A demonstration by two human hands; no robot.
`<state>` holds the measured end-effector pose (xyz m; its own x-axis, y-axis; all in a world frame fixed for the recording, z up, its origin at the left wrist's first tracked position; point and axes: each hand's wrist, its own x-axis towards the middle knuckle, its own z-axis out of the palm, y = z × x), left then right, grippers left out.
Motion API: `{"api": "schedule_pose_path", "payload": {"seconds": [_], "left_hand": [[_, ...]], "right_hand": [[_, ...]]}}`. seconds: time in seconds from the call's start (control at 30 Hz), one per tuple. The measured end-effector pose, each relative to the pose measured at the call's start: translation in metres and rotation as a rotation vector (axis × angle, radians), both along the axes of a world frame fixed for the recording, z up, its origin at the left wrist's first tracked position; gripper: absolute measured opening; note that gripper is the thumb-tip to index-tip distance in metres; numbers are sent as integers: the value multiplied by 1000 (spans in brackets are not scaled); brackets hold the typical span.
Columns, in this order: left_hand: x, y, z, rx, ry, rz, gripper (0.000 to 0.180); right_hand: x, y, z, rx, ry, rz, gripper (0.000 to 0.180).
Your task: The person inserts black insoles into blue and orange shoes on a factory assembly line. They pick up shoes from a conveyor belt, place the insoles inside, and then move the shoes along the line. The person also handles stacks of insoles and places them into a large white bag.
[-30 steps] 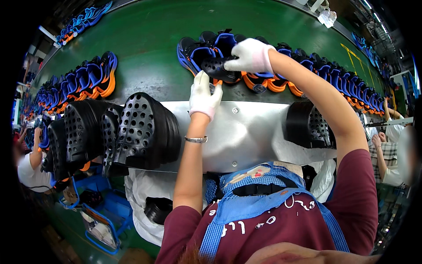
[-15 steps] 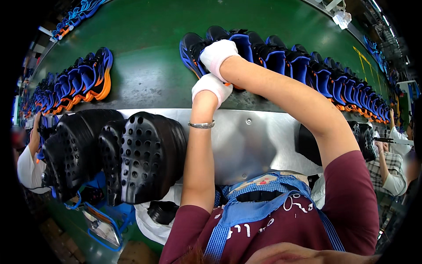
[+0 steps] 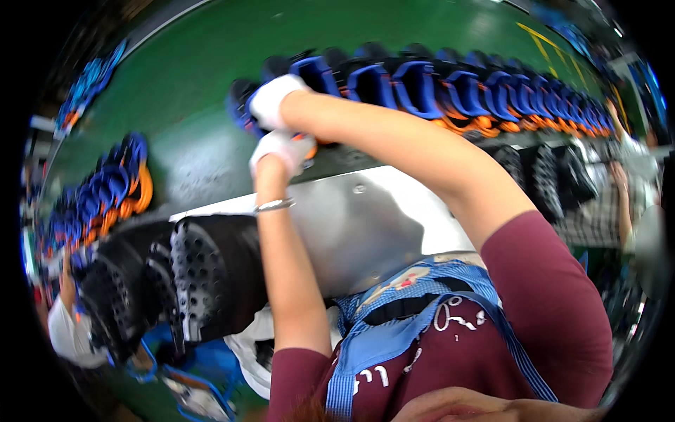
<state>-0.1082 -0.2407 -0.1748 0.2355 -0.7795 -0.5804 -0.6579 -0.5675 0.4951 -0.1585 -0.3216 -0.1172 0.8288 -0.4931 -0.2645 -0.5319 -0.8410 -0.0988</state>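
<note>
Both my hands wear white gloves and reach onto the green conveyor belt (image 3: 211, 84). My right hand (image 3: 273, 98) grips the leftmost piece in a long row of blue, black and orange shoe parts (image 3: 450, 91). My left hand (image 3: 281, 151) is just below it at the belt's near edge, closed against an orange-edged piece that is mostly hidden. A metal bracelet (image 3: 274, 205) sits on my left wrist. Motion blur hides the fingers.
A grey metal plate (image 3: 365, 225) runs along the belt's near side. Stacks of black perforated shoe parts (image 3: 190, 281) lie at lower left. Another row of blue and orange parts (image 3: 105, 197) is on the belt's left. Other people's arms (image 3: 622, 183) show at the right edge and lower left.
The view has swung so the row of shoe parts now stretches to the right. Both hands stay together at the row's left end, the right still gripping a piece.
</note>
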Motion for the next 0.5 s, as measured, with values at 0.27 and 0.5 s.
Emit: {"api": "schedule_pose_path", "payload": {"seconds": [0.27,0.5], "left_hand": [[41,14,-46,-300,-12,182,42],[1,65,-4,-537,-922,431,71]], "right_hand": [[-201,66,161,-60,-144,23,29],[-499,92,204,-766,-264,-451,34]]}}
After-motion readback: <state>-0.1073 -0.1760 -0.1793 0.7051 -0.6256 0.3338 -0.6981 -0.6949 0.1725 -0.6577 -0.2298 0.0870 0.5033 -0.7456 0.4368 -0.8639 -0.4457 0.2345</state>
